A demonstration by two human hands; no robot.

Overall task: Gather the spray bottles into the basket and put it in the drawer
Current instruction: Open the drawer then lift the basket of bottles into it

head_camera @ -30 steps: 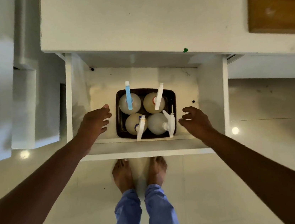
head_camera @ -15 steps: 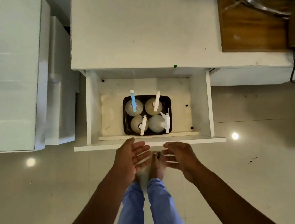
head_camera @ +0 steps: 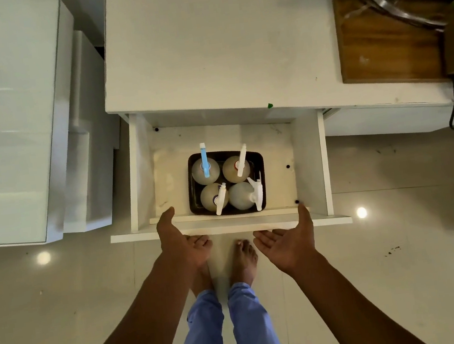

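Bare and empty, the left hand (head_camera: 181, 241) and right hand (head_camera: 291, 239) were held palms inward, fingers spread, at the front panel of the open white drawer (head_camera: 229, 227). Four translucent plastic spray bottles (head_camera: 222, 182) were seen upright inside the dark rectangular basket (head_camera: 258, 156), set on the drawer's floor.

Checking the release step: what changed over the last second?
Both hands drew back out of the drawer; the left hand and right hand now sit open at its front edge, holding nothing. The basket and its four spray bottles stayed put, drawer still open.
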